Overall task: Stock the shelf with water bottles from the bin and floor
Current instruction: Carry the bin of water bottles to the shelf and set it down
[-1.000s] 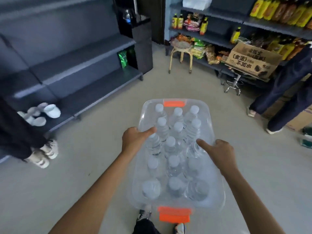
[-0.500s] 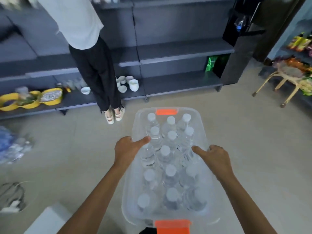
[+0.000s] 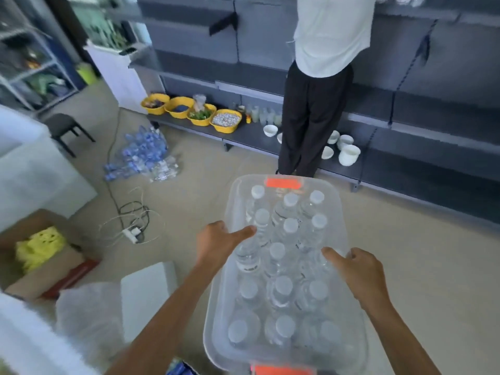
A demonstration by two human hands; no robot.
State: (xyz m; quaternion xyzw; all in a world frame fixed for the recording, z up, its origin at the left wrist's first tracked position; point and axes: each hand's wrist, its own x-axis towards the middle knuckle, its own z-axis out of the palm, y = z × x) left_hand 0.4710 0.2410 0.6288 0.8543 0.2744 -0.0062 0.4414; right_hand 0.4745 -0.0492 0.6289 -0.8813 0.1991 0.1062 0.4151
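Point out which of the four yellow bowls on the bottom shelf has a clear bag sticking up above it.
The third yellow bowl from the left, holding greens; the clear bag rises behind it only.

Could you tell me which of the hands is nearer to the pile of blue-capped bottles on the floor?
The left. The left hand grips the bin's left rim, on the side facing the pile of bottles; the right hand grips the far rim.
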